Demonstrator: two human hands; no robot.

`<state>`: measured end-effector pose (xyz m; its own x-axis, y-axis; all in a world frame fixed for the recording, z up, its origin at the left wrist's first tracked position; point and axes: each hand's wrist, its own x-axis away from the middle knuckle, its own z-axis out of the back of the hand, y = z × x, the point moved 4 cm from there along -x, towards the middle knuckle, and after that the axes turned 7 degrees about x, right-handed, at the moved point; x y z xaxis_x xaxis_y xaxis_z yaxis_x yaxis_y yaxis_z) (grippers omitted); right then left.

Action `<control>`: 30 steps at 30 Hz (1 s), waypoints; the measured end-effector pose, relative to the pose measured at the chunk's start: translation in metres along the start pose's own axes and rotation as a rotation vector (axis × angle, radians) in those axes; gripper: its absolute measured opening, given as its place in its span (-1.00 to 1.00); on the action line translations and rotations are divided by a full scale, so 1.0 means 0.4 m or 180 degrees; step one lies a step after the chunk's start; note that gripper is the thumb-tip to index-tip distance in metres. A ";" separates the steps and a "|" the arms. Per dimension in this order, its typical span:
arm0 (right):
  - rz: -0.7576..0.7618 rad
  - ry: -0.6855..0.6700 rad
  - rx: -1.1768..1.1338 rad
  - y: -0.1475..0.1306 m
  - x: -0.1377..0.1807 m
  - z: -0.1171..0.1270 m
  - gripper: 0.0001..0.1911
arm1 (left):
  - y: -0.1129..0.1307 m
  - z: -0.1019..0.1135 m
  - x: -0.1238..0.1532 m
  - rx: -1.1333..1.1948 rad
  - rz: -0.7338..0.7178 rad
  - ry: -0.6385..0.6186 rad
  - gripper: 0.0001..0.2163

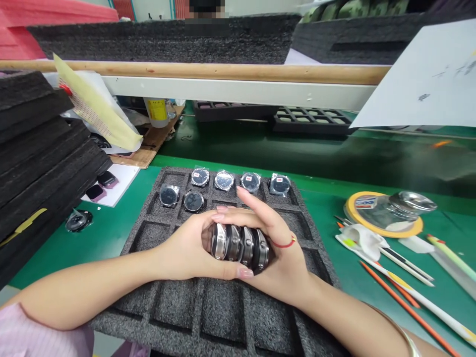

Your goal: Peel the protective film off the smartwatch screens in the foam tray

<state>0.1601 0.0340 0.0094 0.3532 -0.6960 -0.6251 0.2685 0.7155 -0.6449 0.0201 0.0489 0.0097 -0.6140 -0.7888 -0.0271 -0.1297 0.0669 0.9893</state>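
Between my two hands sits a row of several round watch cases (240,244), standing on edge face to face, with their silver and dark metal sides and crowns turned up. My left hand (186,245) wraps the row from the left, its thumb along the near side. From the right, my right hand (284,250) closes round the same row, index finger raised. Both hands are above a dark grey foam tray (197,308) with square compartments. In the tray's far compartments lie several round watch faces (224,180), some in clear film with small red-marked labels.
Black foam trays (33,134) are stacked at left, near a loose watch face (79,220) and square pink watches (95,192). On the right are yellow tape (357,210), a glass jar (403,210), an orange stick (405,302) and pens. A shelf beam (238,91) crosses the back.
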 end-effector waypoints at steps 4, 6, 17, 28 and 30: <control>0.0201 -0.0004 0.0258 -0.006 -0.004 0.002 -0.09 | -0.011 -0.002 -0.001 0.0250 0.0156 -0.0033 -0.47; 0.0290 -0.0094 0.0398 -0.007 -0.003 0.000 -0.13 | -0.017 -0.005 0.000 0.0443 0.0234 0.0019 -0.45; 0.0144 -0.0236 0.0252 0.000 0.003 0.000 0.02 | -0.003 -0.002 0.024 -0.0039 -0.0184 0.0615 -0.48; -0.0767 -0.0199 -0.0683 0.041 -0.005 -0.007 -0.28 | 0.009 0.022 0.029 -0.0929 -0.0988 0.0340 -0.56; -0.0721 -0.0200 -0.0649 0.040 -0.005 -0.006 -0.26 | 0.009 0.022 0.027 -0.0997 -0.1006 0.0368 -0.57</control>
<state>0.1613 0.0468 -0.0008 0.3612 -0.8269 -0.4310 0.1636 0.5113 -0.8437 0.0062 0.0459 0.0117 -0.4891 -0.8050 -0.3359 -0.0442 -0.3617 0.9312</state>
